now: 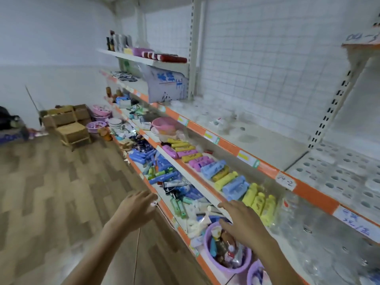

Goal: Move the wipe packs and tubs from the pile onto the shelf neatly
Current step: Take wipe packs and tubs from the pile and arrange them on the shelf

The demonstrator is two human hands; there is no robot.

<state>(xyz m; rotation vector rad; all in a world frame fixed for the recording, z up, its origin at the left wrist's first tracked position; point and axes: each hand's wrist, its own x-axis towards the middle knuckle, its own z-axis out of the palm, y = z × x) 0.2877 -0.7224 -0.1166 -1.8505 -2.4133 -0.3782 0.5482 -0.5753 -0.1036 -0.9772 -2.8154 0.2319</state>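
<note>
Several tiers of white shelving [273, 140] with orange price rails fill the right side, running back toward a far corner. Across the middle tier lies a row of pink, yellow and blue wipe packs [207, 163], some overlapping and skewed, with yellow bottles [260, 204] at its near end. Below it, the bottom tier carries a loose jumble of blue and green tubes [164, 173]; nearest the person stands a purple tub [226, 262] stuffed with small bottles and sachets. Both hands are empty, fingers spread apart: the right hand [243, 221] hovers just above the tub's rim, and the left hand [135, 206] hangs over the floor beside the shelf edge.

My judgement is that the reach has not settled on a target (the picture is soft with motion). A hasty grab at the overfilled tub could tip its contents out, and the forearm passing close to the yellow bottles could knock them over into the packs.
</note>
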